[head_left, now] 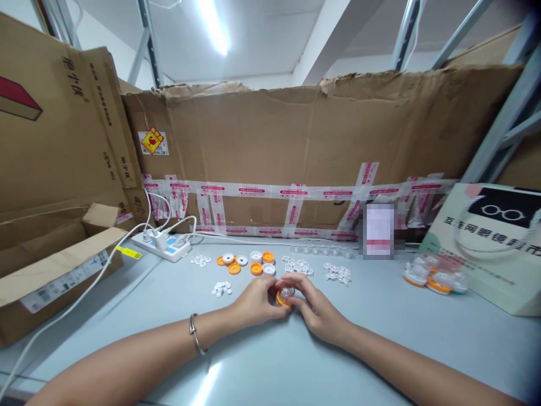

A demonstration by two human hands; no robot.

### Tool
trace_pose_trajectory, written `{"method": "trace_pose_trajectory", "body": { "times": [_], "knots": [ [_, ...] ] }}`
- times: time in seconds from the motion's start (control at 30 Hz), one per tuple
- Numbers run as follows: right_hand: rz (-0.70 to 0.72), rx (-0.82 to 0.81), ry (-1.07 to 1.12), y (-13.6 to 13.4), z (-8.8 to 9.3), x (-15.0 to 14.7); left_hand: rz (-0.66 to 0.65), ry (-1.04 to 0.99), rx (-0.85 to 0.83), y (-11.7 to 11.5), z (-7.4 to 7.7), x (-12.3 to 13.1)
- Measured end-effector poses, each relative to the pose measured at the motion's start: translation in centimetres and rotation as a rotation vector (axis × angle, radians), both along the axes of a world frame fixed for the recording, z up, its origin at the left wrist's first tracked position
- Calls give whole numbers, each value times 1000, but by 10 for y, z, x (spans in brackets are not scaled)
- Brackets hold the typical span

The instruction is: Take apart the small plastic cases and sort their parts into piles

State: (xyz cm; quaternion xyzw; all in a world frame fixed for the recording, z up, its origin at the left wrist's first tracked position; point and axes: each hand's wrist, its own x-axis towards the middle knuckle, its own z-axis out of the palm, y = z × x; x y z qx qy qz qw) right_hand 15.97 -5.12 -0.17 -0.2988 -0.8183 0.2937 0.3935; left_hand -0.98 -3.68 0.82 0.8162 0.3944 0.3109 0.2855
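Observation:
At the middle of the table, both hands close around a small round piece with an orange base (282, 299) and a clear plastic top (287, 292). My left hand (256, 301) grips the orange base from the left, thumb in front. From the right, my right hand (319, 313) has its thumb and fingers around the clear top. Just behind the hands lie several orange and white round caps (256, 269). Small white discs (222, 289) sit left of my left hand. Little white plastic parts (298, 266) and another pile of white parts (338, 273) lie beyond my right hand.
Clear-topped round pieces (437, 276) are grouped at the right by a paper bag (486, 248). A row of clear domes (323, 250) lies at the back. A power strip (163, 246) with cables and an open cardboard box (54, 270) stand left; a large carton (270, 146) walls the back.

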Motion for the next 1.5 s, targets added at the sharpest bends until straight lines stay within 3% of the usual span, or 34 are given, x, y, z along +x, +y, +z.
{"method": "trace_pose_trajectory", "body": {
  "times": [0.07, 0.13, 0.2, 0.27, 0.47, 0.7, 0.83, 1.17, 1.23, 1.4, 1.5],
  "knots": [
    [-25, 55, -8, 0, 1, 0, -3, -15, -30, 1, -2, -1],
    [-155, 116, -24, 2, 1, -1, 11, -18, -70, 2, -3, -1],
    [-307, 88, -81, 5, 2, -3, 28, -8, -73, 2, -4, -2],
    [-370, 3, -157, 6, 4, -4, 39, 5, -45, 2, -3, -1],
    [-219, -16, -172, 0, 11, -4, 73, 0, -61, 2, -1, -2],
    [-326, -41, -168, 7, 7, -5, 50, -19, -69, 2, -1, -1],
    [-244, 34, -73, 8, 7, -4, 11, -46, -77, 2, -1, -1],
    [-47, -64, -100, 4, 12, -2, -92, -103, -183, 5, -1, -4],
    [-88, -66, -125, 4, 11, -4, -61, -111, -176, 6, -2, -4],
    [-375, -137, -295, 4, 13, -8, -25, -111, -187, 8, -7, -3],
    [-325, -59, -390, 2, 22, -7, -23, -109, -175, 8, -7, -3]
  ]
}}
